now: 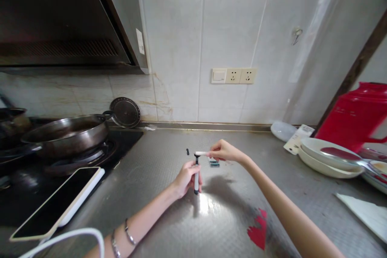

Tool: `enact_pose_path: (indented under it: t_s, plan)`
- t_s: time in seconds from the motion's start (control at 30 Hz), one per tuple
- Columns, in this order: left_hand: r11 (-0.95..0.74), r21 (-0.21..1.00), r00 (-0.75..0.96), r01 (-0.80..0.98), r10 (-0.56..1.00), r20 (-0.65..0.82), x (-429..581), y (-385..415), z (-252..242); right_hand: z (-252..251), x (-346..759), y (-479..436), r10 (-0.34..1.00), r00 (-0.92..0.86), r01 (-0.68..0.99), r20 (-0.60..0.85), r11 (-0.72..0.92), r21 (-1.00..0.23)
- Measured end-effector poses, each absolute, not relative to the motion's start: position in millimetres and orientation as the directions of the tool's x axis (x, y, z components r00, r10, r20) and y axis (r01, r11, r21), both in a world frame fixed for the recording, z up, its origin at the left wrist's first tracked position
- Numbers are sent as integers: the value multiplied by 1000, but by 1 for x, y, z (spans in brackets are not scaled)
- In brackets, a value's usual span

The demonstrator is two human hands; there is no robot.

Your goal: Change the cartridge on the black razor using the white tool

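Note:
My left hand (pixel 186 178) is closed around the grey-and-black handle of what looks like a razor (pixel 196 182), held upright over the counter with its black top end up. My right hand (pixel 222 151) pinches a small white strip-like piece (pixel 201 153), whose exact kind I cannot make out. The far end of that piece meets the razor's top. On the counter behind lies a small black piece (pixel 187 151). Just below my right hand is a small flat dark-teal and clear item (pixel 214 163).
A phone on a white power bank (pixel 60 201) lies at left, with a white cable near it. Beyond it, a steel pan (pixel 69 133) sits on the black stove. Stacked white bowls (pixel 328 157) and a red jug (pixel 353 117) stand at right. A red heart-like patch (pixel 258 231) marks the metal counter.

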State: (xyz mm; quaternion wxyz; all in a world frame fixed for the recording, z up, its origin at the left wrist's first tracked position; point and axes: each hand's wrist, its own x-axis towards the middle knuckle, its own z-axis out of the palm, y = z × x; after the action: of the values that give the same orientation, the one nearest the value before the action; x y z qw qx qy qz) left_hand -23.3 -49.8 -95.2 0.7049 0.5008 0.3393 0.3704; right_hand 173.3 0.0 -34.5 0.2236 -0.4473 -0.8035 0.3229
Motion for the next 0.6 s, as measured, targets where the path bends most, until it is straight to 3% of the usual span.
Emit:
enact_pose_path:
  t_s: [0.2,0.33,0.6]
  plan:
    - [211,961,501,-180,861,-95,-23,-50,-96,-35,175,1,896,-423,629,138,400,-667]
    - [209,962,508,-173,856,-95,-22,-51,-95,-33,173,-1,865,-497,562,63,377,-737]
    - [135,982,525,-130,850,-47,-24,-54,-89,-26,184,0,897,-429,631,107,382,-675]
